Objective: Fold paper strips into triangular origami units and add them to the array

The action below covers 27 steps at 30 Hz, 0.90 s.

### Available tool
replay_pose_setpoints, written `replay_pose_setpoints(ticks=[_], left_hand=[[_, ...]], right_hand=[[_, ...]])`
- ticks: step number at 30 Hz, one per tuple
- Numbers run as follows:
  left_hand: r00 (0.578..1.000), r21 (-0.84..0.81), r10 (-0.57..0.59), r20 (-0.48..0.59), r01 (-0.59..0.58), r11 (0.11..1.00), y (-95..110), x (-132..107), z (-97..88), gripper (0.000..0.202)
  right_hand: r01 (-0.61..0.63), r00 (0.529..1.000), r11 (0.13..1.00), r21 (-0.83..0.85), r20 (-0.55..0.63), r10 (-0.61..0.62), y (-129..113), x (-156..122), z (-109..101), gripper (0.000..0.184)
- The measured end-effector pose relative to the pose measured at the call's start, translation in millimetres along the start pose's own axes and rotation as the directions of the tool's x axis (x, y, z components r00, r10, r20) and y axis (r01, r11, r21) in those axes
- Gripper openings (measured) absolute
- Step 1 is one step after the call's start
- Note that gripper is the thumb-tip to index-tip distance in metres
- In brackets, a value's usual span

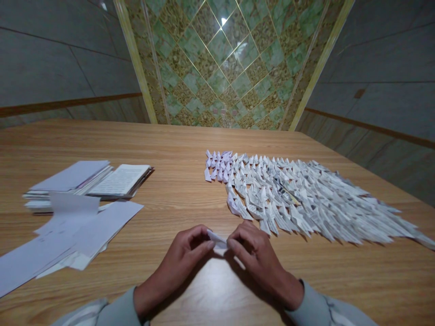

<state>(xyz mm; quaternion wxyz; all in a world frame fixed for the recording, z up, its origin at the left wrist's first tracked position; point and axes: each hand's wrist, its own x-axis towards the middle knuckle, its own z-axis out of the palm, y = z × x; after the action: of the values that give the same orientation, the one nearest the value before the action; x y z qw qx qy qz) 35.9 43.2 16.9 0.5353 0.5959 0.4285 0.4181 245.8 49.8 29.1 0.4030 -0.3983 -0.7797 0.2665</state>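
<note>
Pinching one end with each hand, I hold a small paper (218, 241) between the left hand (190, 249) and the right hand (254, 253), thumbs pressed against fingers. It looks pale, faintly lilac and sharply creased, its ends hidden by fingertips, low over the table (170, 181), near the rows of folded pieces (292, 199).

Left hand (190, 250) and right hand (255, 254) hide ends of folded paper (219, 243); picture edge cuts loose sheet (30, 265) to their left
</note>
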Motion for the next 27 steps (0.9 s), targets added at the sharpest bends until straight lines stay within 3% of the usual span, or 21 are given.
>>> replay_pose_setpoints(ticks=[2,5,10,13,17,21,27], left_hand=[[0.999,0.11,0.029,0.035,-0.033,0.993,0.2,-1.7,0.9,0.017],[0.999,0.203,0.029,0.037,-0.035,0.979,1.4,-2.7,4.2,0.018],[0.986,0.362,0.139,-0.094,-0.096,0.927,2.5,-5.8,6.9,0.011],[0.976,0.453,0.212,-0.048,-0.167,0.876,3.8,-9.2,8.2,0.012],[0.981,0.384,0.196,-0.008,-0.178,0.906,7.3,-11.3,12.3,0.01],[0.991,0.27,0.112,-0.076,-0.088,0.959,6.3,-11.0,15.6,0.011],[0.992,0.124,0.006,-0.125,0.009,0.992,2.2,-10.6,19.2,0.013]], right_hand=[[-0.004,0.999,1.0,0.008,0.039,0.003,1.1,0.0,1.1,0.009],[-0.033,0.996,0.999,0.009,0.085,0.032,2.1,-0.8,6.5,0.009],[-0.225,0.974,0.965,0.137,0.028,0.224,-0.5,-0.5,14.7,0.014],[-0.277,0.958,0.929,0.246,-0.004,0.286,-3.6,1.0,16.1,0.014],[-0.295,0.954,0.896,0.331,0.054,0.294,-7.2,0.0,18.2,0.015],[-0.297,0.954,0.868,0.399,0.158,0.254,-8.9,-3.1,19.0,0.017],[-0.284,0.958,0.848,0.447,0.176,0.227,-7.5,-4.4,17.1,0.014]])
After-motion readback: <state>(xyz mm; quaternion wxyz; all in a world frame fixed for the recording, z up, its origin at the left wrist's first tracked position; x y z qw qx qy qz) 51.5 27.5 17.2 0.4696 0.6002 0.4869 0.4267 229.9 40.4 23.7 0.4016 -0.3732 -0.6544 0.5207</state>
